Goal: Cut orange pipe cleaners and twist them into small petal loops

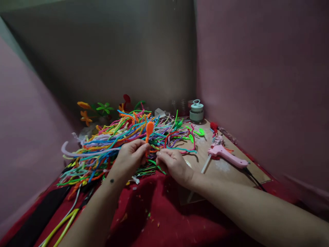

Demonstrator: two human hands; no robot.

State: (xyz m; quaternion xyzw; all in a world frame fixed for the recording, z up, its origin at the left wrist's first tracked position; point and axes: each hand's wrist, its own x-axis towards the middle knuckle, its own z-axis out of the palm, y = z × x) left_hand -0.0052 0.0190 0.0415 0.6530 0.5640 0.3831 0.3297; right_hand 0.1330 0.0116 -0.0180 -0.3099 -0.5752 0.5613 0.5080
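Note:
My left hand (133,154) is closed on the stem of an orange pipe-cleaner piece (149,128), whose rounded, petal-like end stands upright above the fingers. Just to the right, my right hand (174,164) is pinched closed near the lower part of that stem; what lies between its fingertips is too small to make out. Behind both hands spreads a big heap of coloured pipe cleaners (102,147). Short green stems (146,169) lie below the hands, partly hidden by them.
A pink glue gun (228,156) with a cord lies on a wooden board (221,178) at the right. A lidded jar (196,112) stands at the back. Pipe-cleaner flowers (86,117) rise at the back left. Yellow-handled tool (64,224) sits front left on red cloth (154,226).

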